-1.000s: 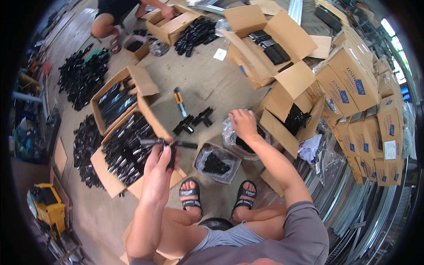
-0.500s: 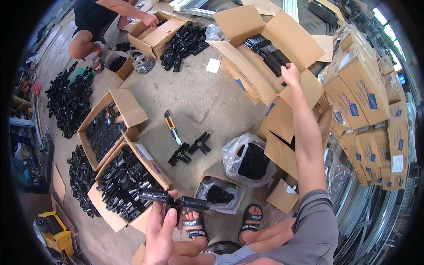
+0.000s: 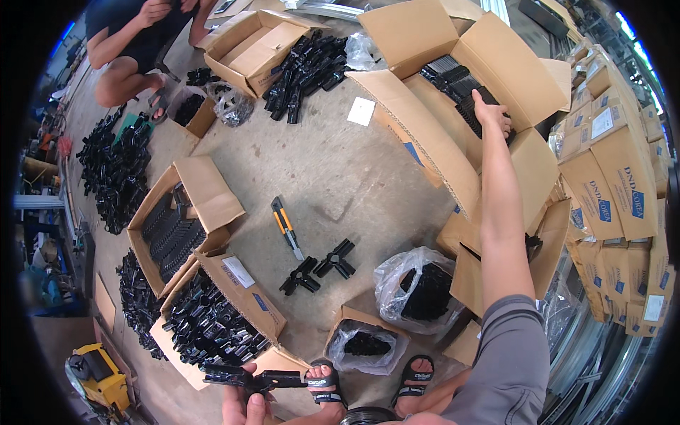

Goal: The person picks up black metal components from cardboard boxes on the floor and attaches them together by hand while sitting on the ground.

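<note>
My left hand [image 3: 244,405] is closed around a black three-armed pipe connector [image 3: 227,375] at the bottom of the view, beside my sandalled foot. My right arm stretches into the large open carton [image 3: 411,117] at the upper right. There my right hand [image 3: 492,115] is curled over the near end of a row of stacked black parts [image 3: 453,81], fingers bent down its side. The hand partly hides what it grips. Two black connectors [image 3: 301,276] lie on the floor ahead, next to a yellow-and-black utility knife [image 3: 285,225].
Cartons of black parts [image 3: 212,180] stand at left, with loose heaps [image 3: 117,173] beyond. A clear plastic bag [image 3: 397,283] and a small lined box [image 3: 343,322] are near my feet. Stacked cartons [image 3: 602,177] rise at right. Another person [image 3: 134,49] squats at the upper left.
My right hand has shifted from the near end of the stacked parts to their right side. My left hand and its connector are lower in view. The other person's hand has left its carton.
</note>
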Motion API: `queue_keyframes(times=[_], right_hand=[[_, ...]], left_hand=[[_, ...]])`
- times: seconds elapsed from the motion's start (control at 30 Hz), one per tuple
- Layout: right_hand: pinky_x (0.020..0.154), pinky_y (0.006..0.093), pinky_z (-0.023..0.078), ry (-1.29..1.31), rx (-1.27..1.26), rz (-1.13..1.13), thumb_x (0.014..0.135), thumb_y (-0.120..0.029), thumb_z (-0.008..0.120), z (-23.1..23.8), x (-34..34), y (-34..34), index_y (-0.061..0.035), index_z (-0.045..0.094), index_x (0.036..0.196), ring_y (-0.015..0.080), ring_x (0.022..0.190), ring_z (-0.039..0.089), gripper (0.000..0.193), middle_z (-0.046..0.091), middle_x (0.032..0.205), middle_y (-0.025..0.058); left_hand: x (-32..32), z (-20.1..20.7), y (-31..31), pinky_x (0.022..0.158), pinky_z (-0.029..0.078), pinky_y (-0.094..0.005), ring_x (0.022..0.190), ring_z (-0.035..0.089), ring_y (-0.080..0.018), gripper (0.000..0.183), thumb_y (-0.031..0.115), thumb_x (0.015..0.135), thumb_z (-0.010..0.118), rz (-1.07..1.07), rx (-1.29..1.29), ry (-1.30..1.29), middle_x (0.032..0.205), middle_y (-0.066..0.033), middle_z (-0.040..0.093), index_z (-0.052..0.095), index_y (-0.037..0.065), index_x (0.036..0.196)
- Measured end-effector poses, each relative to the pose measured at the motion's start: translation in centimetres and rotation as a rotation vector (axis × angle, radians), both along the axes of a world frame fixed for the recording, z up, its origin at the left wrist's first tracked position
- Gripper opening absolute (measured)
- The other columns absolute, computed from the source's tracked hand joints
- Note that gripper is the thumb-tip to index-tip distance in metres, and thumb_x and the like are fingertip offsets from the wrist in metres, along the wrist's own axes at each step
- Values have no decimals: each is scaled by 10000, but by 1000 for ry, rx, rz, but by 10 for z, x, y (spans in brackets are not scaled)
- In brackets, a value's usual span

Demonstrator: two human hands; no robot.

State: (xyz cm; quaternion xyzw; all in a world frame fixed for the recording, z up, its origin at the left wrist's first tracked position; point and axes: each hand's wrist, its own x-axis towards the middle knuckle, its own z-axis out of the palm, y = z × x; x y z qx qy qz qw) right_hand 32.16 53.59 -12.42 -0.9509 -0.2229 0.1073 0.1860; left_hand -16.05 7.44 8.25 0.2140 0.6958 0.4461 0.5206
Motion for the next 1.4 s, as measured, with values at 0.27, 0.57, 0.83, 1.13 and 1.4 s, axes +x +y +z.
queue_keyframes(times=[0.27, 0.57, 0.83, 1.13, 1.4], right_hand=[[1082, 544, 253, 0, -52, -171, 683, -640, 723, 8, -3, 18, -42, 257, 1440, 405, 1360, 306, 1071, 296, 1456, 279], [1122, 531, 255, 32, -215, 41, 591, -465, 750, 16, 4, 8, -81, 125, 1515, 407, 1385, 288, 1180, 263, 1501, 272], [1070, 639, 255, -10, -322, 113, 613, -478, 800, 19, -22, -4, -254, 120, 1530, 451, 1388, 257, 1163, 218, 1510, 292], [1019, 602, 344, 54, -327, 140, 581, -405, 825, 38, -35, -17, -264, 217, 1506, 423, 1351, 334, 1116, 296, 1470, 278], [1095, 585, 286, 32, -135, 306, 559, -411, 806, 41, -58, -57, -141, 304, 1477, 447, 1353, 358, 1081, 341, 1471, 297]], left_hand=[[-14, -5, -4, 602, 338, -152, 717, 433, -35, 484, 55, 965, 512, -190, -152, 20, 1021, -10, 555, 382, 1, 1428], [-9, 5, -5, 650, 370, -190, 748, 450, -62, 455, 88, 965, 522, -221, -144, 62, 981, -17, 571, 422, 18, 1404], [-5, 1, -9, 677, 394, -196, 808, 472, -70, 455, 54, 969, 531, -118, -161, -2, 1103, -40, 564, 401, -7, 1400], [-7, 13, -16, 649, 428, -214, 834, 528, -93, 428, -3, 941, 532, -197, -119, 30, 1113, -70, 583, 439, -13, 1358], [13, 32, -22, 663, 435, -203, 844, 531, -84, 514, -25, 928, 553, -192, -79, 77, 1219, -88, 576, 392, -8, 1416]])
